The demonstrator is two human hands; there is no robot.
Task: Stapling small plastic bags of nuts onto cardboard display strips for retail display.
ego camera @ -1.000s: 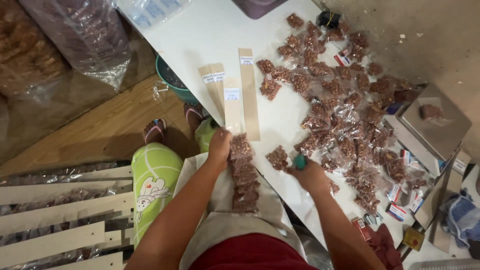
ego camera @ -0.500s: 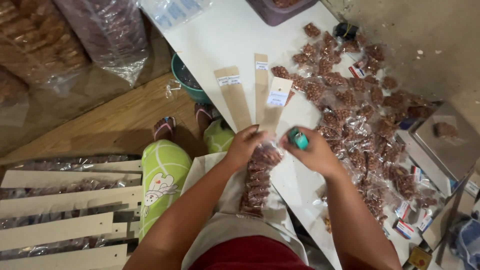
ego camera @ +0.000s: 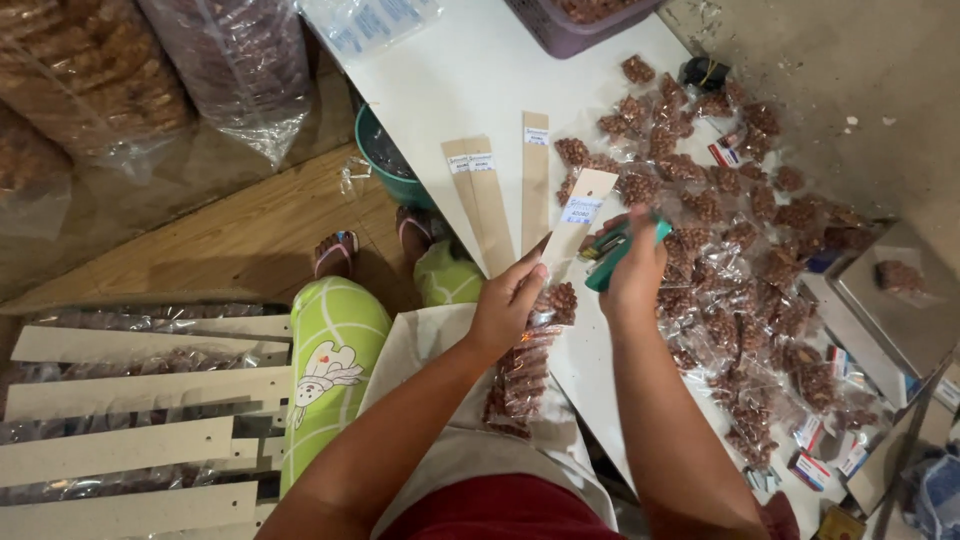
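Stapling snack packets to a card strip over a white surface (ego camera: 470,80).
Left hand (ego camera: 505,305) grips the strip (ego camera: 578,215) with hanging packets (ego camera: 525,365); right hand (ego camera: 632,270) clasps a green stapler (ego camera: 620,250) at the strip's side.

The light is soft and even, falling from above, and the white bench (ego camera: 470,70) is the brightest surface, close to washed out near its top edge. The wooden floor (ego camera: 250,230) and the left side sit dimmer and warmer. Shadows are faint: a soft one lies under the left hand (ego camera: 510,300) and along the card strip (ego camera: 575,215) it holds. Small glints sparkle on the clear packets (ego camera: 740,240) and on the big plastic bags (ego camera: 230,60) at upper left. The centre is fairly sharp; the right hand (ego camera: 635,270) is slightly smeared. Wide-angle bending stretches the edges, and the corners look softer and grainy.
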